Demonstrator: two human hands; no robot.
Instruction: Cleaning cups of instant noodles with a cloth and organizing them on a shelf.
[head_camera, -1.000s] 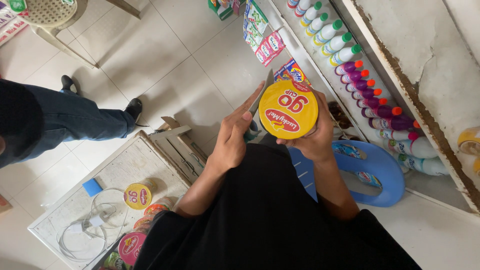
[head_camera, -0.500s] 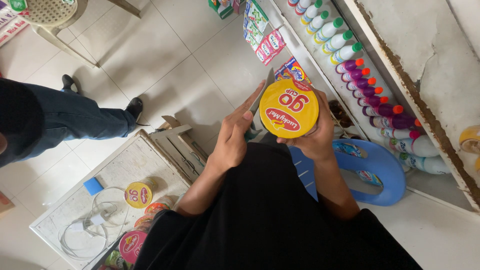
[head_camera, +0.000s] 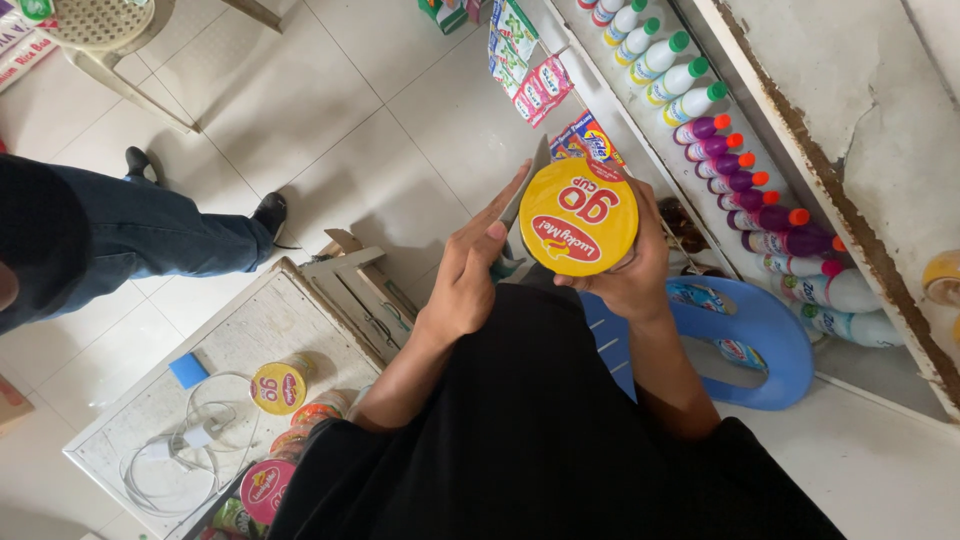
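I hold a round noodle cup with a yellow lid up in front of my chest. My right hand wraps its right side and bottom. My left hand lies along the cup's left side with its fingers straight. The thumb of that hand presses a thin grey strip against the fingers; I cannot tell what the strip is. My black shirt hides everything below my forearms.
Another person's leg in jeans with a black shoe stands at the left. A low counter carries a white cable, a blue block and more cups. A blue stool and shelves of bottles are at the right.
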